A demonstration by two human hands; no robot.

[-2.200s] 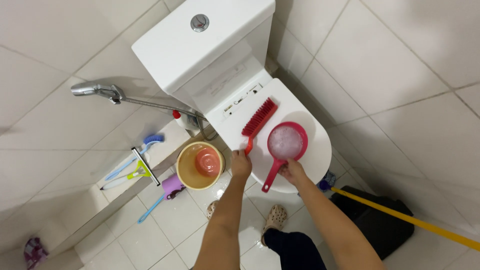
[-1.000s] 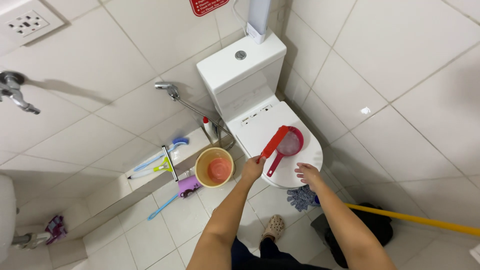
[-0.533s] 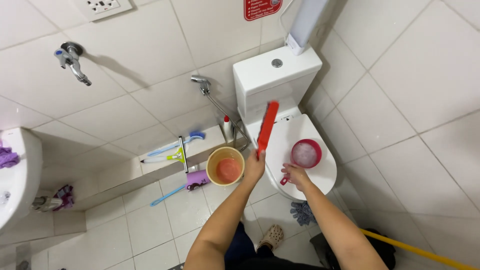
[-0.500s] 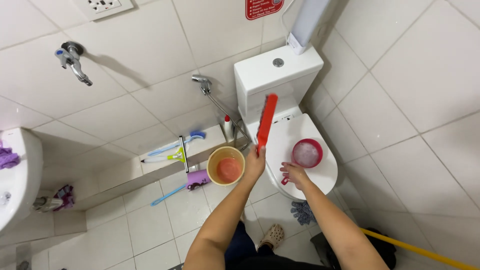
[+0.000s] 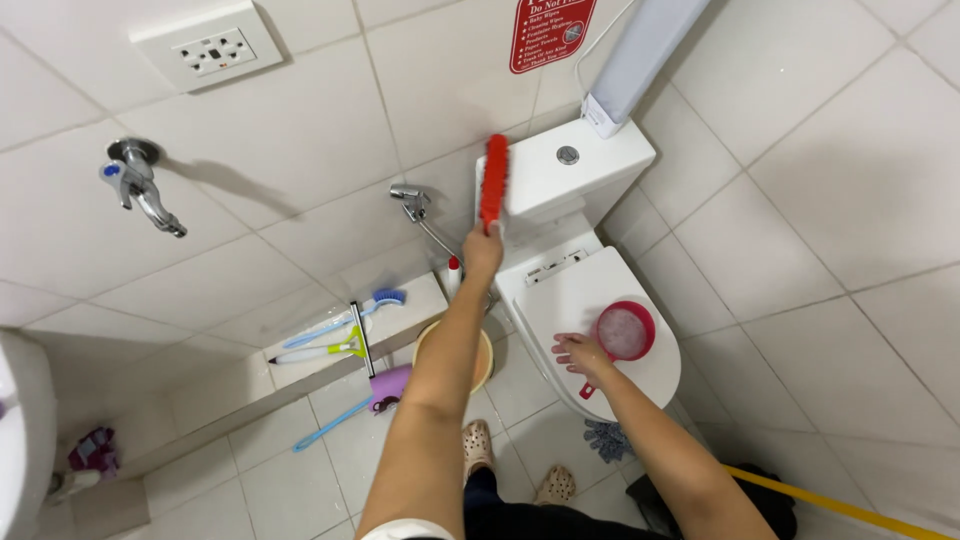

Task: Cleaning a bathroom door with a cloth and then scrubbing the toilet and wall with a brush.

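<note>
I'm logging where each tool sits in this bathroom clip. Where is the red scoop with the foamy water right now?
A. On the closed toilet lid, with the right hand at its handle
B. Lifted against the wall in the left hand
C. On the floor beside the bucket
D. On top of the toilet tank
A: the red scoop rests on the closed toilet lid, the right hand at its handle; the left hand holds up a red brush instead.

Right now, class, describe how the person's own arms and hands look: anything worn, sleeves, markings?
Both arms are bare from above the elbow down to the hands. The left hand and right hand wear no gloves, and no rings, watch or bracelet show. A strip of white sleeve edges the left upper arm at the bottom of the picture. No markings are visible.
</note>
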